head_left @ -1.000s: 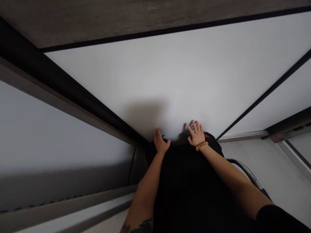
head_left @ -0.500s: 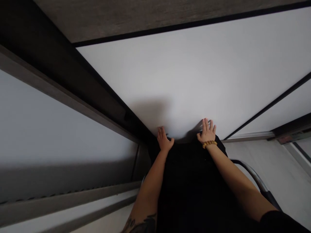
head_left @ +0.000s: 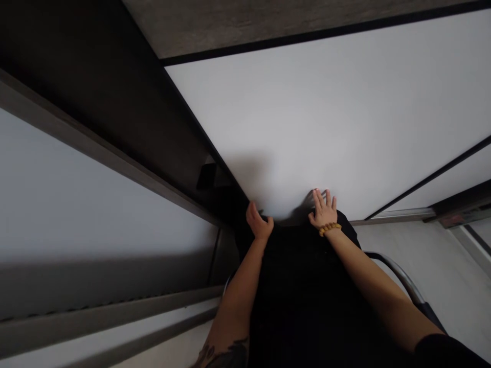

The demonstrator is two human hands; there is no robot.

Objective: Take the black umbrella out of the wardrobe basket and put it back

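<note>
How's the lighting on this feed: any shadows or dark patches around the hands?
Head view throughout: a soft shadow on the white panel above the left hand; a darker one beside the right hand; the dark area left of the panel shows little detail; black clothing is nearly featureless.

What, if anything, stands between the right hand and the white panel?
Nothing visible does: the right hand spreads its fingers directly over the lower part of the white panel. How firmly they touch it, I cannot tell.

A single head-worn view, forward and steeply downward, past both forearms [head_left: 240, 301] to the nearby white panel [head_left: 330, 112].
</note>
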